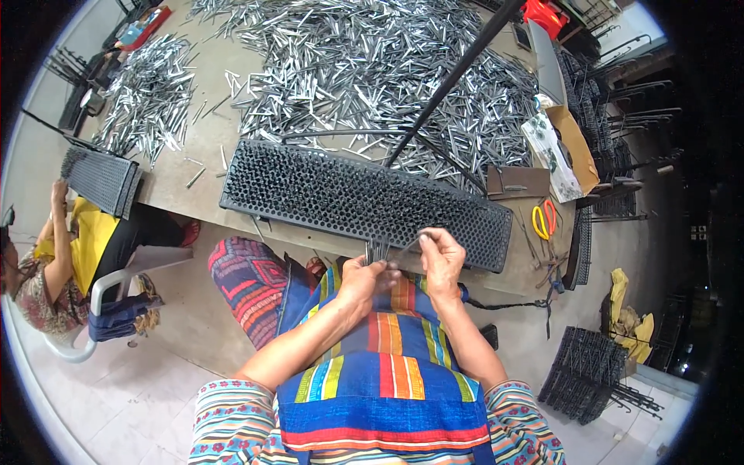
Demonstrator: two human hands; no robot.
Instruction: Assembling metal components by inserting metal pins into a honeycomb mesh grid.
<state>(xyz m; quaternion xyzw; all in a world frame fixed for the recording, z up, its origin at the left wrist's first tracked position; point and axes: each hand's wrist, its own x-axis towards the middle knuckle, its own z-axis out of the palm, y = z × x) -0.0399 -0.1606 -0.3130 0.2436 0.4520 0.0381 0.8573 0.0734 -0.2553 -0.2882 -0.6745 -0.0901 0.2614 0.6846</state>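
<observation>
A long black rack [364,198] with rows of small holes lies at the table's near edge, dark tips standing in many of them. Just below its front edge, my left hand [363,285] is closed round a bundle of slim metal pieces [377,252], their ends pointing up toward the rack. To the right, my right hand [443,262] pinches one thin dark metal piece [411,246] at the rack's near side. Motion blurs that piece, and its exact kind is too small to make out.
A large heap of slim metal pieces [349,70] covers the far table. A black rod handle [457,77] rises over the rack. At right are yellow-orange scissors [544,220], an open cardboard box [572,143] and hanging racks [616,155]. A co-worker [50,263] sits left, near another rack [101,180].
</observation>
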